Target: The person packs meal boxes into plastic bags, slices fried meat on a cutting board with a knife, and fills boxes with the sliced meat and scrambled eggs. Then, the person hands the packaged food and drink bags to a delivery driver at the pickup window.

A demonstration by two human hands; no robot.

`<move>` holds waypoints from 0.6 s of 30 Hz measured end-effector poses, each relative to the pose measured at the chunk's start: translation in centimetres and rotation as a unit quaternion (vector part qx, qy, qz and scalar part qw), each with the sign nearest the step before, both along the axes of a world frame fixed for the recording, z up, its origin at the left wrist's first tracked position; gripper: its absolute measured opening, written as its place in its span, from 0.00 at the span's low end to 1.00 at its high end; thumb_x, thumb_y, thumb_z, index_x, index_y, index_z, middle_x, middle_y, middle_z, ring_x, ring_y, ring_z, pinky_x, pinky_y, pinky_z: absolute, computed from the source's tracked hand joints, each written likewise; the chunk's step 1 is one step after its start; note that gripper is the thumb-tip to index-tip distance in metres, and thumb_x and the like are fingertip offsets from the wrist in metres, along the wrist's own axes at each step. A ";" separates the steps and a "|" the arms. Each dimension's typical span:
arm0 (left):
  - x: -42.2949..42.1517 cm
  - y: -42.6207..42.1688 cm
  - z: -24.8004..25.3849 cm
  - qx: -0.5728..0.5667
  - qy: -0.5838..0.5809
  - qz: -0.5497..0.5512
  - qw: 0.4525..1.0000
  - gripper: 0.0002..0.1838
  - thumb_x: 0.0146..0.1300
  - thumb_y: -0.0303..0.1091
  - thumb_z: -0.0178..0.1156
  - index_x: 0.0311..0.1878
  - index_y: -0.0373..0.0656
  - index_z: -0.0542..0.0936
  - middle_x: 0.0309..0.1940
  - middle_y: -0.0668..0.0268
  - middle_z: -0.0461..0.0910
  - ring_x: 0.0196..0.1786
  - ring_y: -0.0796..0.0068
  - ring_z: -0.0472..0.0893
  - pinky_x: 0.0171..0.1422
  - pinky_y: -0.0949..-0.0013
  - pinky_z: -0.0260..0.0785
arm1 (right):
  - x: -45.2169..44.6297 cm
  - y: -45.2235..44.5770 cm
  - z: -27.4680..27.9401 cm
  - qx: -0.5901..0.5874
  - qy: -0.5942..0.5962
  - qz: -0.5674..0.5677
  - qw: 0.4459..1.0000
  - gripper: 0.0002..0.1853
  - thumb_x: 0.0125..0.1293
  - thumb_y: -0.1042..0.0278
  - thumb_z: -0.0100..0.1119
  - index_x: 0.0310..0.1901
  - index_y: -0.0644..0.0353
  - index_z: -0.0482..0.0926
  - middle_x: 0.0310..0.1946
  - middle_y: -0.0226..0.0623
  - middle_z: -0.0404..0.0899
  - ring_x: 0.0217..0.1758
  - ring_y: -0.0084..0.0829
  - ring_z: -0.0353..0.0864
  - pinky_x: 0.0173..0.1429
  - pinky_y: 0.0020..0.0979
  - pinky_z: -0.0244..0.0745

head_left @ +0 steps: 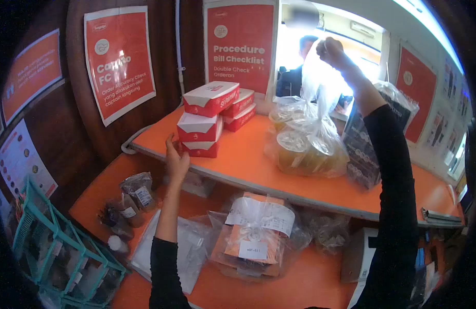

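Note:
My left hand [177, 157] is open, its fingers spread against the front left side of the stacked red and white boxes [199, 126] on the orange shelf. High at the right, my right hand [330, 51] is closed around the gathered top of a clear plastic bag [312, 149]. Round cups with yellowish contents and pale lids show inside the bag, low over the shelf. More red and white boxes [241, 109] stand behind the front stack. To the right of the cups is a dark printed bag [359, 147] with clear plastic around it.
Below the shelf [258, 175], a plastic-wrapped orange package [256, 239] with paper slips lies on the lower counter. Teal baskets [68, 257] stand at the left, near small packets [139, 193]. A white box [359, 255] is at the right. A person [292, 80] is beyond the window opening.

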State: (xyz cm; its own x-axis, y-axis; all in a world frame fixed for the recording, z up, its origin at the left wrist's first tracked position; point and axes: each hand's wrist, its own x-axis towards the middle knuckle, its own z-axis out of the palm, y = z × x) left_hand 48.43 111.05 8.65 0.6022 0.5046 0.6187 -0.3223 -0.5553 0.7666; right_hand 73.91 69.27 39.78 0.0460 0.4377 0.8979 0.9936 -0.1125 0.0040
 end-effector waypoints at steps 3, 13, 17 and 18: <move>0.4 -2.8 1.2 0.092 -0.115 0.096 0.984 0.62 0.41 0.43 0.74 0.72 0.37 0.43 0.60 0.41 0.64 0.61 0.45 0.69 0.64 0.50 0.61 | -4.3 0.9 -1.1 0.008 0.113 0.098 0.989 0.14 0.66 0.53 0.51 0.32 0.54 0.76 0.27 0.29 0.75 0.29 0.22 0.74 0.31 0.26 0.70; 0.9 -6.2 2.7 0.144 -0.067 0.232 0.959 0.78 0.29 0.46 0.81 0.71 0.32 0.29 0.66 0.35 0.54 0.65 0.41 0.64 0.72 0.52 0.54 | -6.7 -1.1 -0.6 -0.099 0.282 -0.194 0.934 0.12 0.62 0.61 0.57 0.44 0.57 0.77 0.34 0.37 0.78 0.39 0.31 0.79 0.41 0.31 0.77; 0.0 -4.2 2.2 0.128 -0.024 0.140 0.982 0.78 0.31 0.44 0.82 0.70 0.30 0.27 0.68 0.36 0.48 0.70 0.49 0.58 0.74 0.58 0.50 | -11.9 -1.4 -4.0 -0.058 0.010 -0.329 0.942 0.19 0.62 0.53 0.59 0.48 0.57 0.77 0.35 0.39 0.79 0.38 0.33 0.79 0.40 0.34 0.77; -0.5 -4.0 2.4 0.048 0.017 0.050 0.997 0.79 0.31 0.46 0.82 0.70 0.30 0.26 0.70 0.37 0.44 0.72 0.51 0.54 0.75 0.59 0.48 | -13.9 -0.8 -6.0 -0.038 -0.052 -0.326 0.943 0.21 0.61 0.51 0.60 0.49 0.56 0.77 0.36 0.39 0.79 0.38 0.33 0.79 0.39 0.35 0.77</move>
